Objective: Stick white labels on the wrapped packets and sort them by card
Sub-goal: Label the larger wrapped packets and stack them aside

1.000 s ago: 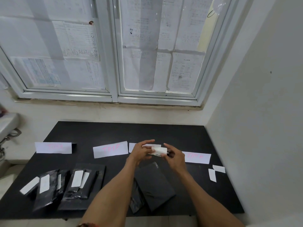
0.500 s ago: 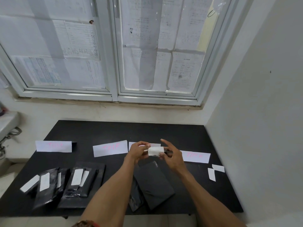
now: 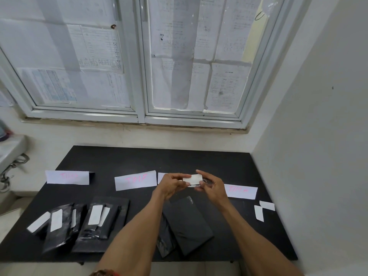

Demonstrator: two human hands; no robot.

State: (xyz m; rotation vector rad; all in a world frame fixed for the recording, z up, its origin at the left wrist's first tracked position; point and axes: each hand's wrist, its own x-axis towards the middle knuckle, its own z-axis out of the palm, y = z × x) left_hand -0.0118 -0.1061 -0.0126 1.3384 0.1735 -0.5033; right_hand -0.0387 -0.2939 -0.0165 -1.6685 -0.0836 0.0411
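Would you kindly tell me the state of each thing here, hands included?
left hand: pinches the white label at its left end
right hand: pinches its right end
white label: held above the table
bare packet: flat on table, unlabelled
labelled packets: piled at left, labels up
spare labels: loose on table

Your tally
You had four cards (image 3: 67, 177) (image 3: 135, 179) (image 3: 161, 177) (image 3: 241, 192), two loose labels (image 3: 259, 213) (image 3: 267, 205), one lifted label (image 3: 192, 179), two bare packets (image 3: 189, 222) (image 3: 165, 242); labelled packets (image 3: 59, 232) overlapped beyond counting.

Two bare forearms (image 3: 139, 226), a brown-and-red band (image 3: 104, 273) on the left wrist.
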